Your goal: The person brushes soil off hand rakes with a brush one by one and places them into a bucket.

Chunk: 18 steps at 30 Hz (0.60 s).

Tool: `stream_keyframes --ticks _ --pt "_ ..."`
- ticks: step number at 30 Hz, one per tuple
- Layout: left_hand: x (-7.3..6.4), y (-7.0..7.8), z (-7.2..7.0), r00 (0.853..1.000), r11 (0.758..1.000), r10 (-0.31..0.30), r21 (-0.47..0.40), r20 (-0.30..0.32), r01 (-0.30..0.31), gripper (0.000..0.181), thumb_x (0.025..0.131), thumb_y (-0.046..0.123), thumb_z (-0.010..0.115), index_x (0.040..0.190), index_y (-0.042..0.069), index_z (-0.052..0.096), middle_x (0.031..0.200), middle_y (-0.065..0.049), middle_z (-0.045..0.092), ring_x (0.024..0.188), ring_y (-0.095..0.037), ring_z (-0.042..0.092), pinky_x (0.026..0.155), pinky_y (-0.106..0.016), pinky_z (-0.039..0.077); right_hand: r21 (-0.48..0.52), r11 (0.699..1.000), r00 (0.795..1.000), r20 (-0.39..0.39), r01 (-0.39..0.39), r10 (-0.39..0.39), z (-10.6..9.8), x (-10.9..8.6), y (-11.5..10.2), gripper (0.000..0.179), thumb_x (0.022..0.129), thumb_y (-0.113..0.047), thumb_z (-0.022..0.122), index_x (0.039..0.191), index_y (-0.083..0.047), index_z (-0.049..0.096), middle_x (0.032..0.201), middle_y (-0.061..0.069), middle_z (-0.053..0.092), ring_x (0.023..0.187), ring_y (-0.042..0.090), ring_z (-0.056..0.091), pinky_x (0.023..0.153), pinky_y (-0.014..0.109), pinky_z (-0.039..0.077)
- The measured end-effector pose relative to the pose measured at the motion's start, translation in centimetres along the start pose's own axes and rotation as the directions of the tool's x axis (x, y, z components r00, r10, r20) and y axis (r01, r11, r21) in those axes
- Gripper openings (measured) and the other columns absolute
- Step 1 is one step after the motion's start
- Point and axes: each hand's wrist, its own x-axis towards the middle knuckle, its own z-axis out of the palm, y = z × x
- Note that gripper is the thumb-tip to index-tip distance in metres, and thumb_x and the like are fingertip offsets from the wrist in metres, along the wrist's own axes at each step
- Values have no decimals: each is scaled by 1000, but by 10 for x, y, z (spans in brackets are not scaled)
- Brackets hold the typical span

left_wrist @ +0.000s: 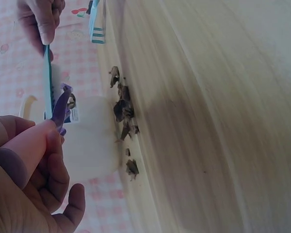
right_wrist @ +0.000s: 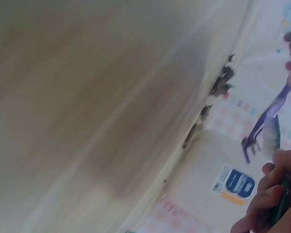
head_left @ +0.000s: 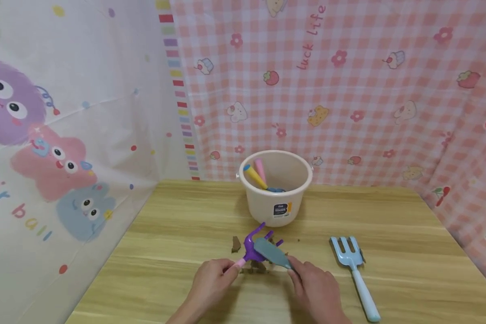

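Note:
My left hand (head_left: 212,281) grips the pink handle of a small purple hand rake (head_left: 249,245), its prongs pointing away. My right hand (head_left: 317,288) holds a teal brush (head_left: 272,253); pale bristles show in the right wrist view. The brush head lies against the rake's head, overlapping it. A bit of brown debris is caught at the rake's prongs in the right wrist view. Both tools are held above the table, over brown dry leaf pieces (left_wrist: 122,109) scattered in front of the bucket.
A cream bucket (head_left: 263,204) stands behind the hands, with yellow and pink handles leaning inside it. To the right, a light blue toy fork (head_left: 361,288) lies on the wooden table (head_left: 166,234), a dark scrap beside its prongs. Patterned cloths hang behind and at both sides.

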Motion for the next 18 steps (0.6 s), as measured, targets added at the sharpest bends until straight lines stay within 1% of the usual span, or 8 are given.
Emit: stream_keyframes --ticks 3,7,10,15,18 --pt "0 -1 1 1000 1000 1 12 7 -1 27 95 30 63 92 7 76 55 10 48 45 -3 37 38 -20 28 -20 999 999 -28 -34 33 2 1 10 28 86 -20 76 113 -16 73 64 -6 56 48 10 44 45 28 33" --pt "0 -2 2 1000 999 3 35 6 -4 24 94 28 64 92 7 76 56 11 48 46 -3 38 39 -21 30 -29 999 999 -27 -45 44 3 1 18 27 86 -20 76 112 -15 73 63 -5 55 47 11 43 43 29 32" --pt "0 -2 3 1000 999 6 36 4 -6 22 93 26 64 91 7 76 56 11 48 46 -2 38 39 -21 30 -36 998 999 -25 -47 46 3 1 19 28 87 -20 75 114 -14 73 63 -4 54 46 11 41 43 28 31" --pt "0 -1 3 1000 999 -4 37 7 4 23 93 28 65 89 8 76 55 11 47 46 -3 38 39 -21 29 -52 996 998 -7 -70 70 3 1 19 29 89 -21 73 117 -14 72 62 -4 53 46 9 37 43 29 31" --pt "0 -1 3 1000 999 -12 45 9 11 22 93 28 65 89 9 76 55 11 47 46 -4 38 40 -22 30 -61 995 997 -2 -79 79 3 1 20 28 90 -21 72 117 -14 71 62 -4 53 46 10 38 43 29 32"
